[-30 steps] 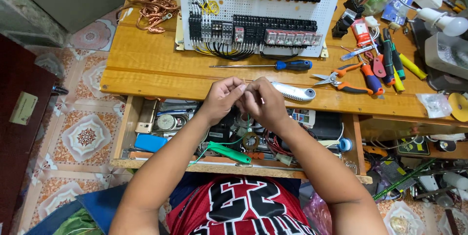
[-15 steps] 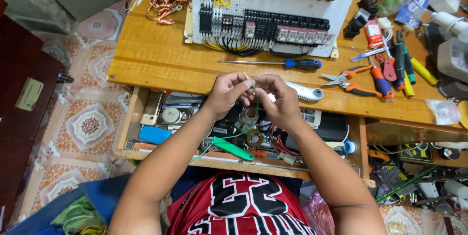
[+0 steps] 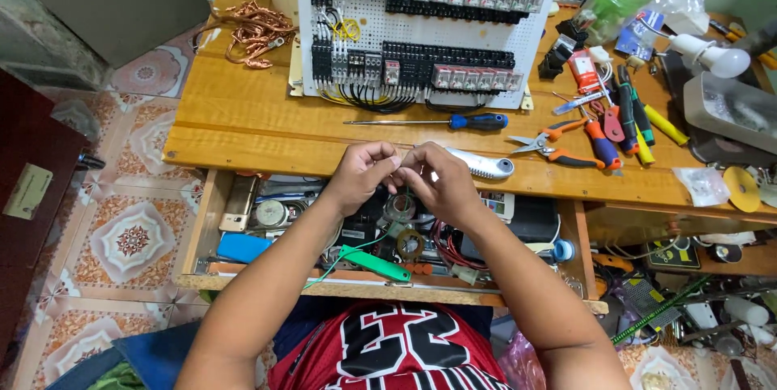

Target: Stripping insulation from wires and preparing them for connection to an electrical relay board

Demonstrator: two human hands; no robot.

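Near: open drawer w/ green-handled tool. I see left hand & right hand meeting above it, fingertips pinched together on a thin green wire. Far: blue screwdriver, relay board, copper wire far left.

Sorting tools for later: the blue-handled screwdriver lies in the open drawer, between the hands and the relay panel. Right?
Not quite. In the head view the blue-handled screwdriver lies on the wooden desktop, not in the open drawer; it is between the hands and the relay panel.
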